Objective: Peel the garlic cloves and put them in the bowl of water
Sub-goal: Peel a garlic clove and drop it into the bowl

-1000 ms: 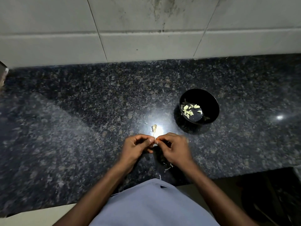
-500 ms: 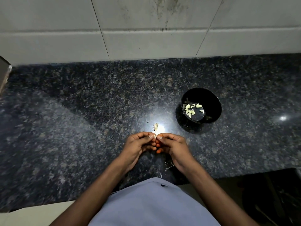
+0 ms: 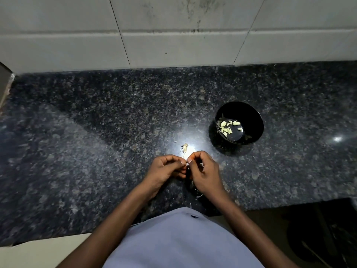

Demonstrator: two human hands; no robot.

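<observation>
My left hand and my right hand meet fingertip to fingertip over the dark granite counter. Between their thumbs and forefingers they pinch a small garlic clove, mostly hidden by the fingers. To the upper right stands a black bowl of water with several peeled pale cloves floating in it. A garlic stem remnant with papery skin lies on the counter just beyond my fingertips.
Scraps of garlic skin lie on the counter under my right wrist, near the front edge. A tiled wall rises behind the counter. A bright light glare sits on the granite by the stem remnant.
Both hands stay together at the same spot; the fingers have shifted slightly on the clove. The camera view has tilted a little.
</observation>
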